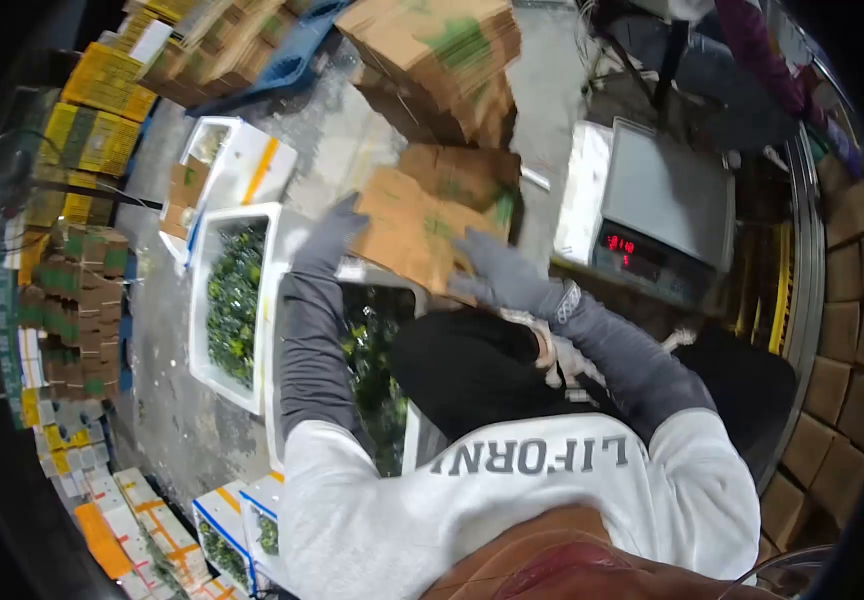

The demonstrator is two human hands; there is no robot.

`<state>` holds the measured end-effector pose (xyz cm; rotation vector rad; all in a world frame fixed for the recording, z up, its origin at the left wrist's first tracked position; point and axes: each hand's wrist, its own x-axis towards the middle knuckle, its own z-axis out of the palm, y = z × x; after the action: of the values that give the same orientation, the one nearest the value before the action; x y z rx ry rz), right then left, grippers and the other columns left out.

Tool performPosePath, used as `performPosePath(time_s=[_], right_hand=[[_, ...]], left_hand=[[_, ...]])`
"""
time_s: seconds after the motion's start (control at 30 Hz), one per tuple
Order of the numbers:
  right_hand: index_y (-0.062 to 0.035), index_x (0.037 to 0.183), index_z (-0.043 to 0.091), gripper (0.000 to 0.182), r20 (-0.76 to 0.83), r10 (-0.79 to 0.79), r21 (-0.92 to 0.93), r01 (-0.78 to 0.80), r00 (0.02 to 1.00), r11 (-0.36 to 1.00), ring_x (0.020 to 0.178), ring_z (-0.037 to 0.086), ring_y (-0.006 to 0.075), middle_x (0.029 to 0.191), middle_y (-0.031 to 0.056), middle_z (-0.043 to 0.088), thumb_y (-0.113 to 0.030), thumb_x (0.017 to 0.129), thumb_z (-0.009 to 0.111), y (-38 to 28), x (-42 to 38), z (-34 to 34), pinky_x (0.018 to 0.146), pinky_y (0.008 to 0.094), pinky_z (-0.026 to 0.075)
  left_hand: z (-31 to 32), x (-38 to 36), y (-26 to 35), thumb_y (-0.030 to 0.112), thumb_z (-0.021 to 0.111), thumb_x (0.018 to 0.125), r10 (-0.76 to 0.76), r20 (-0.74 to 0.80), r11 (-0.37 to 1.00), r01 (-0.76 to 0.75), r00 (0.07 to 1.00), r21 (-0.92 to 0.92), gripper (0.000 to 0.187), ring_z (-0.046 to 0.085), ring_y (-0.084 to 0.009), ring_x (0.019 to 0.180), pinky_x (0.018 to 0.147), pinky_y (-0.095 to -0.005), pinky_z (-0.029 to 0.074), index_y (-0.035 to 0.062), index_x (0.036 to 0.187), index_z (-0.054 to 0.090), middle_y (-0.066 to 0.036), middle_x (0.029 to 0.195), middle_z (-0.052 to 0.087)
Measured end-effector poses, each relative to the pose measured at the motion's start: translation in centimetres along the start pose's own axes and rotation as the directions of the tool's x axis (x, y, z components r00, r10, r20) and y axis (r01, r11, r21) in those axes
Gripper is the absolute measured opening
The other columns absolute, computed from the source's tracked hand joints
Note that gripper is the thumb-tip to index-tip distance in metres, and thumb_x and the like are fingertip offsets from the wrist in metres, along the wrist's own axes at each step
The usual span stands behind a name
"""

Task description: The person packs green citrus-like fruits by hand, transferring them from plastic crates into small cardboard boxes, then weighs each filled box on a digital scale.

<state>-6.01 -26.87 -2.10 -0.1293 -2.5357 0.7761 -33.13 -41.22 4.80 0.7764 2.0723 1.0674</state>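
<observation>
Both hands wear grey gloves and hold a brown cardboard piece (412, 228) with green print, which looks folded or flattened. My left hand (335, 236) is at its left edge, the fingers around the edge. At the right side, my right hand (500, 270) has its fingers on the cardboard's lower right edge. Just behind stands another brown carton (462, 170). Below my left forearm lies an open white foam box with dark green leafy produce (377, 350). A second foam box (274, 240) with similar greens (236, 300) stands to the left.
A scale (662, 215) with a red display sits at the right. Stacked cardboard (437, 60) is ahead. Yellow crates (102, 140), a blue pallet (287, 70) and more cartons (87, 300) are at the left. Brown boxes (822, 385) line the right edge.
</observation>
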Motion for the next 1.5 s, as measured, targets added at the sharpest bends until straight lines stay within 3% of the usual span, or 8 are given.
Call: performPosePath(time_s=[0.13, 0.27, 0.33, 0.5, 0.73, 1.13, 1.3, 1.5], right_hand=[[-0.0003, 0.141, 0.025, 0.072, 0.349, 0.151, -0.160, -0.100, 0.925, 0.982, 0.120, 0.046, 0.0387, 0.139, 0.0262, 0.037, -0.032, 0.085, 0.057, -4.8, 0.8, -5.6, 0.090, 0.0446, 0.046], [-0.0049, 0.141, 0.025, 0.067, 0.155, 0.326, -0.149, -0.304, 0.933, 0.941, 0.099, 0.057, 0.0409, 0.122, 0.0251, 0.051, -0.028, 0.085, 0.055, -2.3, -0.4, -8.4, 0.079, 0.0475, 0.049], [-0.0051, 0.137, 0.031, 0.060, 0.159, 0.503, -0.080, -0.497, 0.850, 0.864, 0.085, 0.062, 0.0407, 0.104, 0.0242, 0.060, -0.025, 0.085, 0.053, -3.1, 0.2, -14.1, 0.073, 0.0494, 0.050], [-0.0061, 0.133, 0.037, 0.050, -0.085, 0.514, -0.069, -0.520, 0.853, 0.851, 0.076, 0.062, 0.0419, 0.082, 0.0240, 0.064, -0.021, 0.086, 0.044, 2.6, -0.2, -21.5, 0.070, 0.0506, 0.047], [-0.0065, 0.132, 0.042, 0.051, -0.102, 0.712, -0.228, -0.713, 0.695, 0.663, 0.089, 0.059, 0.0424, 0.095, 0.0257, 0.062, -0.025, 0.086, 0.048, 8.6, -3.7, -26.0, 0.078, 0.0483, 0.047], [-0.0064, 0.131, 0.047, 0.056, -0.001, 0.715, 0.689, -0.517, 0.700, 0.508, 0.107, 0.055, 0.0217, 0.116, 0.0135, 0.060, -0.043, 0.089, 0.053, 21.5, -9.9, -27.5, 0.094, 0.0340, 0.041], [-0.0053, 0.126, 0.047, 0.047, -0.079, 0.706, -0.060, -0.711, 0.703, 0.701, 0.100, 0.060, 0.0374, 0.106, 0.0248, 0.062, -0.026, 0.084, 0.052, 19.0, -7.7, -27.7, 0.086, 0.0445, 0.046], [-0.0048, 0.119, 0.050, 0.038, -0.121, 0.662, -0.234, -0.670, 0.739, 0.705, 0.093, 0.060, 0.0425, 0.098, 0.0258, 0.063, -0.016, 0.082, 0.046, 13.6, -5.5, -28.9, 0.082, 0.0498, 0.047]], left_hand=[[1.9, 2.8, 2.2, 0.014, 0.059, 0.087, 0.344, 0.359, 0.707, -0.491, 0.867, 0.509, 0.043, 0.054, -0.0257, 0.113, 0.098, -0.0303, 0.042, 0.0039, 0.128, 0.051, -0.016, 0.132, 0.049], [7.5, 1.9, 11.3, 0.028, 0.057, 0.091, 0.184, 0.247, 0.960, -0.121, 0.951, -0.251, 0.036, 0.058, -0.0298, 0.102, 0.087, -0.0429, 0.048, 0.0094, 0.121, 0.052, -0.015, 0.117, 0.054], [10.2, 4.0, 13.0, 0.041, 0.058, 0.090, 0.059, 0.524, 0.620, 0.380, 0.850, -0.686, 0.041, 0.060, -0.0291, 0.095, 0.077, -0.0490, 0.051, 0.0141, 0.120, 0.050, -0.012, 0.108, 0.056], [23.6, 3.7, 19.3, 0.048, 0.058, 0.089, 0.348, 0.427, 0.861, -0.105, 0.835, -0.497, 0.061, 0.052, -0.0160, 0.107, 0.075, -0.0361, 0.050, 0.0166, 0.136, 0.038, -0.001, 0.121, 0.052], [35.6, 5.3, 23.7, 0.040, 0.049, 0.096, 0.188, 0.496, 0.876, 0.084, 0.848, -0.475, 0.036, 0.056, -0.0098, 0.093, 0.069, -0.0281, 0.049, 0.0131, 0.119, 0.049, 0.001, 0.103, 0.058], [39.5, 11.3, 21.0, 0.057, 0.054, 0.086, 0.252, 0.361, 0.959, -0.181, 0.898, -0.219, 0.079, 0.054, -0.0245, 0.109, 0.073, -0.0334, 0.052, 0.0017, 0.139, 0.032, -0.016, 0.123, 0.053], [39.8, 13.5, 24.1, 0.000, 0.058, 0.072, 0.304, 0.239, 0.921, -0.349, 0.922, 0.172, 0.067, 0.055, -0.0338, 0.104, 0.087, -0.0348, 0.048, 0.0039, 0.134, 0.034, -0.023, 0.114, 0.052], [34.4, 11.6, 26.8, 0.007, 0.057, 0.071, 0.369, 0.172, 0.808, -0.407, 0.913, 0.426, 0.060, 0.050, -0.0415, 0.114, 0.095, -0.0416, 0.043, 0.0052, 0.129, 0.042, -0.025, 0.122, 0.048]])
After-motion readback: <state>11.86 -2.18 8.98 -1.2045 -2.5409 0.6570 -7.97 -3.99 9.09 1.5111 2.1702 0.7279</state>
